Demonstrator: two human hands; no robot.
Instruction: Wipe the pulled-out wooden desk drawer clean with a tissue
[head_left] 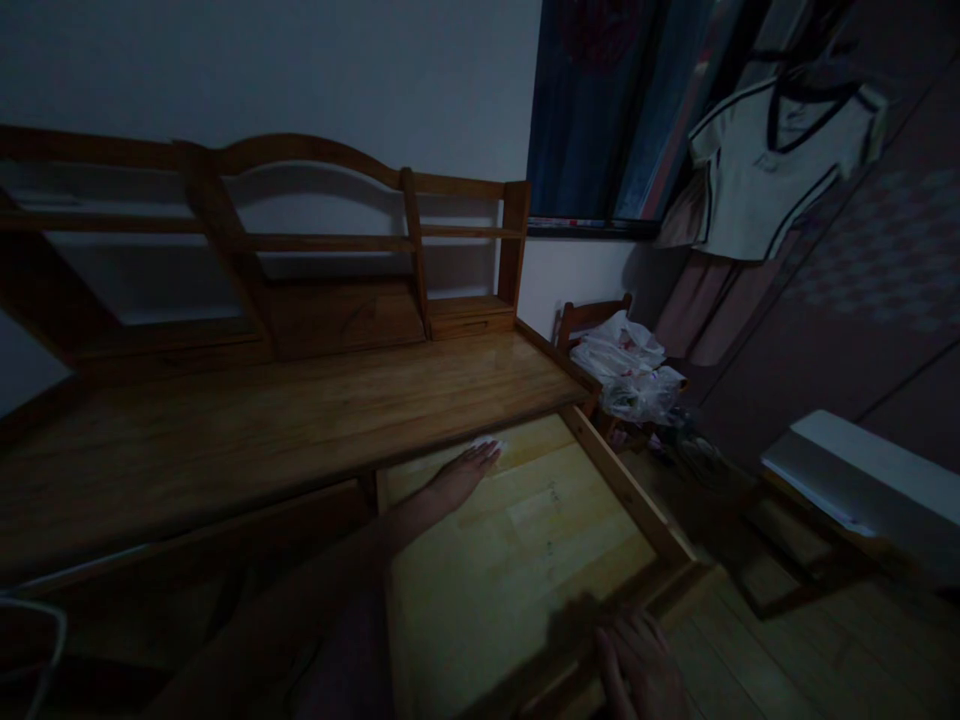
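Though the light is poor, I can make out the wooden desk (pixel 225 430) running across the left, and below its front edge a paler pull-out board (pixel 525 540) standing drawn out toward me. My left hand (pixel 461 475) reaches up this board to its far edge, fingers flat and extended rather than clenched. They press on a small white cloth (pixel 491 443), which lies right of the middle of that edge, tucked against the desk's front. My right hand (pixel 637 665) sits at the board's near right corner, but in the shadow I cannot tell whether it grips the front rail or merely rests there. I judge this a wiping pass along the back of the board. The next stroke calls for even pressure on the cloth and a steady board. Further right, a chair (pixel 592 315) piled with plastic bags (pixel 630 370) stands just off the desk's right end.
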